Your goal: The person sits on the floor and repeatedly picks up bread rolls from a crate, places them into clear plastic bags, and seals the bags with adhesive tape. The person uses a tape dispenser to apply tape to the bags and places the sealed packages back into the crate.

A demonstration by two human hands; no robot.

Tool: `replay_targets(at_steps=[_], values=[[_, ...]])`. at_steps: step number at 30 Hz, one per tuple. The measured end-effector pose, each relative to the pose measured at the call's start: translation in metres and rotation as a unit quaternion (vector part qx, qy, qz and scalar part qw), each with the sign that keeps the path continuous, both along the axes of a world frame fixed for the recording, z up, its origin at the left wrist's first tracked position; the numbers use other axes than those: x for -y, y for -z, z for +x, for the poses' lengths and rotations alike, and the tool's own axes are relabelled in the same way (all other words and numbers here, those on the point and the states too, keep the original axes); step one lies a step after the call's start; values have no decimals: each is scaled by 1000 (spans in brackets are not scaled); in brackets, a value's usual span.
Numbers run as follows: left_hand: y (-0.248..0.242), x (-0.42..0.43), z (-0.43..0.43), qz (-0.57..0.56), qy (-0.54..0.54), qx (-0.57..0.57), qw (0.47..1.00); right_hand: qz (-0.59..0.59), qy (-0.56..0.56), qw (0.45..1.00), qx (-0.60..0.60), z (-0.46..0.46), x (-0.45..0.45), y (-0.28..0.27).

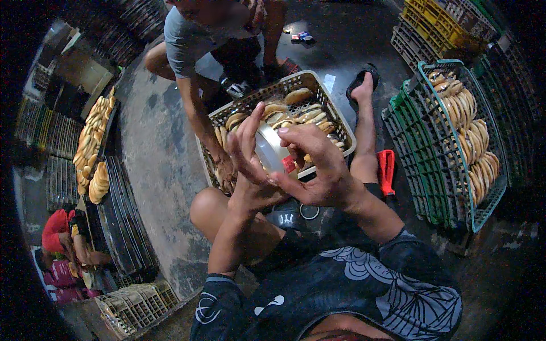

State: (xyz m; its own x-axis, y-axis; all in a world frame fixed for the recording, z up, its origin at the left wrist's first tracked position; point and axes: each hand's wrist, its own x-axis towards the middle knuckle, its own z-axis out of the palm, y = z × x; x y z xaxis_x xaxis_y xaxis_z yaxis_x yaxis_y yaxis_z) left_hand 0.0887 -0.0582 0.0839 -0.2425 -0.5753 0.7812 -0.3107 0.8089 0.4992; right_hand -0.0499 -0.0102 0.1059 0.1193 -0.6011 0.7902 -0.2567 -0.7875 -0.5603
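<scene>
A roll of clear packing tape [265, 149] with a red mark on its inner side is held up in front of me. My left hand [251, 164] grips it from the left, the fingers pointing upward along its edge. On the other side my right hand [322, 164] has its thumb and bent forefinger at the roll's right edge; its other fingers are curled. Beneath both hands stands a cream plastic crate [346, 128] holding several flat round breads [313, 114], some in clear wrapping. The hands and roll hide part of the crate's contents.
A crouching person's hand [225, 168] reaches into the crate's left side. Tilted crates [486, 213] with breads stand right, near a red-handled tool [386, 170]. Breads [91, 140] lie on stacked trays [123, 221] at left, where another person in red [57, 232] works.
</scene>
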Motion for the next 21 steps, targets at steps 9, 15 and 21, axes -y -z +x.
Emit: replay_targets(at_steps=[9,15,21], values=[[11,0,-3,-33,-117,91,988,-38,140,986,-84,10,3,14],[13,-10,-10,-30,-66,7,997,-17,145,987,-64,12,5,11],[11,-11,-7,-93,-125,99,983,-20,126,991,-40,13,9,11]])
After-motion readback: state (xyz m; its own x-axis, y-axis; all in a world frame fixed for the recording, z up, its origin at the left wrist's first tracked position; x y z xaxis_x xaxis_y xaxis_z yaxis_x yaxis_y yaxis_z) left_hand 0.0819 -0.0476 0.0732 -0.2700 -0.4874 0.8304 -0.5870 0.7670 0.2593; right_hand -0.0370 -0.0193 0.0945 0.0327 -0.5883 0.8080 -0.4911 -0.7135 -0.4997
